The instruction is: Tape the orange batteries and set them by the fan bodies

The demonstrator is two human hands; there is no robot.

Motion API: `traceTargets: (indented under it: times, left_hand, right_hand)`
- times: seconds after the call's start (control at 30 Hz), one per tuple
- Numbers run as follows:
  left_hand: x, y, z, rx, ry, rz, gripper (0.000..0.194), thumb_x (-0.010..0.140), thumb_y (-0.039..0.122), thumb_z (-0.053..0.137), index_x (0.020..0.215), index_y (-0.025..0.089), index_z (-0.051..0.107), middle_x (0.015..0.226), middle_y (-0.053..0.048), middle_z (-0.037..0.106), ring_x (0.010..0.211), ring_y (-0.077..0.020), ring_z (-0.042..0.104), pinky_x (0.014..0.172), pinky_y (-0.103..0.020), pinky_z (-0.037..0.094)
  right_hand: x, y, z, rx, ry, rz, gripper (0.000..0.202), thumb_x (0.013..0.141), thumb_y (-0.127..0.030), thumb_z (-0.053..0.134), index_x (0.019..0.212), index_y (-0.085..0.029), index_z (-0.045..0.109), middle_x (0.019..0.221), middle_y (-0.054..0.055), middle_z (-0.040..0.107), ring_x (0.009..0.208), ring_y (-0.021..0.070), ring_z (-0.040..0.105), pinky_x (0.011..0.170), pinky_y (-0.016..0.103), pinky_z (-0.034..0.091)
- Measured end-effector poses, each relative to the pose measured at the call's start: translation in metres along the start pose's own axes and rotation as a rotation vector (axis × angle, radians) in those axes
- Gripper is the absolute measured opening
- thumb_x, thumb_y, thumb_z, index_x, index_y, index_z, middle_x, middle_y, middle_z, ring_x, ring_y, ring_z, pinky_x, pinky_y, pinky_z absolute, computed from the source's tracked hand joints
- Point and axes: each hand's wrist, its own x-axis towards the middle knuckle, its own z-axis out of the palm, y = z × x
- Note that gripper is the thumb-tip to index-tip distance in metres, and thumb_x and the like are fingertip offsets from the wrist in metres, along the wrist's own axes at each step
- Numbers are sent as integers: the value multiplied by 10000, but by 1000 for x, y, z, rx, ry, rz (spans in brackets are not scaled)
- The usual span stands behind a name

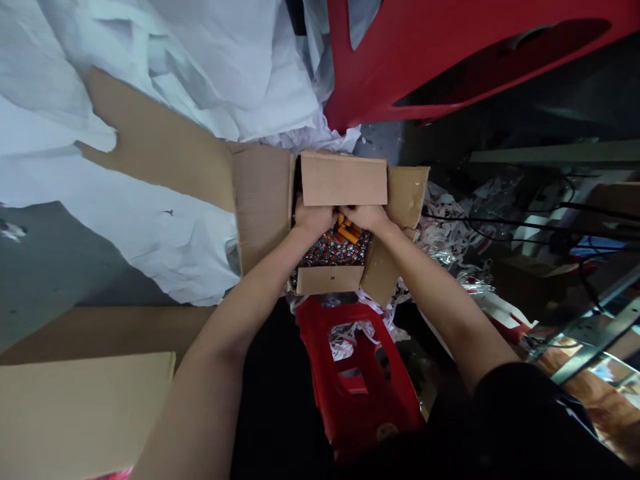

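Note:
An open cardboard box (330, 280) stands in the middle of the head view with its flaps spread. Many small round-ended items (335, 250) lie packed in it, and several orange cylinders (349, 230) rest loose on top. Both hands reach inside, close together near the far flap. My left hand (314, 217) is at the left side of the orange cylinders, its fingers mostly hidden by the flap and the hand itself. My right hand (366, 217) is at their right side, its fingertips bent down and partly under the flap. What either hand holds cannot be made out.
A red plastic stool (320, 387) stands just below the box, and a larger red plastic piece (400, 60) is at the top. White sheeting (200, 67) covers the upper left. Paper shreds (450, 220), cables and a metal rack (600, 343) are at the right.

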Motion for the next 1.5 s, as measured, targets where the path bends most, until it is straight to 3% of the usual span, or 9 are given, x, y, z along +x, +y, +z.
traceTargets:
  times: [0.13, 0.33, 0.47, 0.6, 0.77, 0.87, 1.0, 1.2, 1.5]
  left_hand:
    - [1, 2, -1, -13, -8, -21, 513, 1001, 272, 458, 1501, 260, 571, 1304, -132, 727, 1354, -353, 569, 1117, -549, 442]
    - [-9, -4, -6, 31, -73, 62, 478, 986, 277, 466, 1410, 140, 638, 1282, -217, 713, 1247, -390, 637, 1038, -544, 500]
    - [-15, -7, -12, 45, -82, 108, 459, 992, 268, 444, 1386, 156, 651, 1283, -211, 715, 1189, -369, 672, 998, -516, 516]
    - [-21, -6, -19, 55, -87, 135, 454, 1015, 348, 447, 1412, 224, 631, 1327, -177, 704, 1223, -379, 650, 1008, -540, 490]
    - [-28, -9, -26, 144, -203, 217, 756, 836, 661, 730, 1417, 200, 586, 1370, -180, 667, 1268, -402, 590, 1037, -507, 461]
    - [-30, -13, -25, 187, -231, 245, 668, 862, 667, 711, 1386, 263, 621, 1426, -146, 627, 1260, -389, 585, 1023, -497, 462]
    - [-33, -16, -20, 196, -194, 298, 566, 972, 656, 550, 1358, 256, 663, 1377, -174, 632, 1232, -395, 594, 959, -490, 486]
    - [-14, -7, -16, 145, -117, 219, 559, 1054, 502, 337, 1338, 167, 683, 1252, -210, 696, 1106, -370, 669, 906, -479, 487]
    - [-4, -13, -25, 187, -180, 188, 692, 1014, 659, 380, 1390, 142, 645, 1251, -209, 717, 1200, -383, 643, 995, -460, 464]
  right_hand:
    - [-20, -6, -2, -127, -169, -44, 443, 973, -374, 543, 1339, -177, 696, 1282, 152, 737, 1194, 326, 676, 1069, 454, 512]
    - [-32, 0, -11, -213, -341, -206, 679, 883, -523, 725, 1489, -243, 599, 1609, 187, 431, 1390, 405, 533, 1158, 521, 447]
    - [-31, 6, -18, -293, -495, -279, 1001, 688, -571, 906, 1563, -304, 501, 1690, 192, 286, 1472, 497, 395, 1095, 580, 496]
    - [-27, 17, -23, -342, -423, -409, 834, 758, -496, 887, 1510, -346, 561, 1688, 140, 338, 1472, 448, 413, 1061, 552, 524]
    - [-13, 26, -27, -223, -375, -402, 410, 1045, -371, 537, 1447, -366, 617, 1500, 37, 617, 1303, 261, 625, 1092, 433, 519]
    - [-20, 26, -27, -245, -361, -431, 537, 1000, -465, 610, 1519, -345, 541, 1578, 75, 541, 1305, 304, 616, 1058, 464, 541]
    - [-31, 30, -27, -389, -409, -507, 1039, 701, -512, 920, 1599, -336, 429, 1739, 144, 261, 1439, 463, 451, 1022, 540, 557]
    - [-3, 35, -30, -300, -426, -559, 749, 860, -470, 798, 1517, -237, 522, 1676, 136, 387, 1446, 359, 493, 1118, 499, 507]
    - [-28, 25, -24, -311, -348, -443, 1028, 801, -526, 830, 1633, -195, 325, 1708, 180, 310, 1444, 429, 450, 1078, 538, 524]
